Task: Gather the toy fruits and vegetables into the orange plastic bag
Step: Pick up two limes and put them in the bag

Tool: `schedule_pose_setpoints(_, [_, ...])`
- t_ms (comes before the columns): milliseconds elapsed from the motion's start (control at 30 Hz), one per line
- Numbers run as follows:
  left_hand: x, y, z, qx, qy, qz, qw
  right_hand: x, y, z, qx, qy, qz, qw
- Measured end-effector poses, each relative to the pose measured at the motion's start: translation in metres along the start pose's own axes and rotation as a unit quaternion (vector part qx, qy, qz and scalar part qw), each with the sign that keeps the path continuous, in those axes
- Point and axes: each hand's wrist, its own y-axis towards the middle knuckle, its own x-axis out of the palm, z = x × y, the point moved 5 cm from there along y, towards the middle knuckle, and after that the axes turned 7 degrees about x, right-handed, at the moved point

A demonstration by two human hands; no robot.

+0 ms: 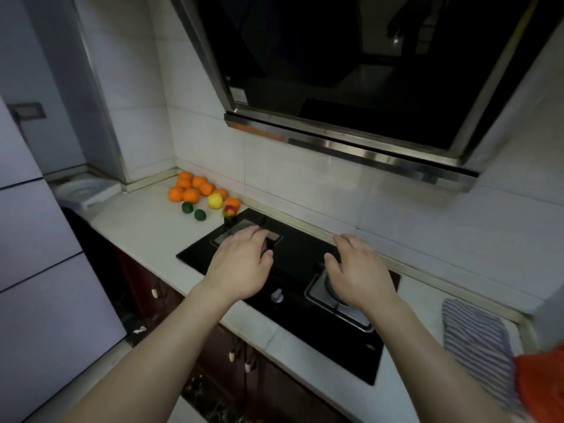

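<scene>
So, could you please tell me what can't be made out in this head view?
Head view:
- Orange plastic bag: cut off by the lower right edge; its opening is out of view.
- Orange toy fruits: they overlap, so no sure count.
- Red and yellow toy: too small to name.
- Right burner: partly hidden under the right hand; left burner under the left hand.

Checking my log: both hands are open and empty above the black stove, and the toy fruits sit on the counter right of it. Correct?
Wrong side. The head view shows the toy fruits on the counter left of the stove, in the corner. The left hand and right hand are indeed open and empty above it.
</scene>
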Motion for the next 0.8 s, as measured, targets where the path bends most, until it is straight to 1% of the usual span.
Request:
schedule_pose_setpoints(200, [-0.020,0.004,-0.071,-0.004,0.011,-0.012,1.000,0.028,0.026,-0.059,0.012,0.017,-0.009,1.000])
schedule_pose_setpoints(300, [-0.025,0.016,-0.099,-0.016,0.013,-0.009,1.000,0.038,0.051,-0.080,-0.004,0.012,-0.002,1.000])
schedule_pose_setpoints(500, [-0.029,0.048,-0.150,-0.048,0.033,-0.009,0.998,0.066,0.117,-0.111,-0.041,0.028,-0.014,0.999])
schedule_pose_setpoints(600, [-0.031,0.060,-0.178,-0.069,0.049,-0.012,0.996,0.080,0.151,-0.130,-0.058,0.048,-0.030,0.997])
schedule_pose_setpoints(700, [-0.031,0.073,-0.207,-0.092,0.059,-0.007,0.994,0.097,0.177,-0.146,-0.080,0.044,-0.037,0.995])
schedule_pose_setpoints(800, [-0.030,0.079,-0.236,-0.110,0.055,-0.014,0.992,0.113,0.197,-0.161,-0.082,0.052,-0.051,0.994])
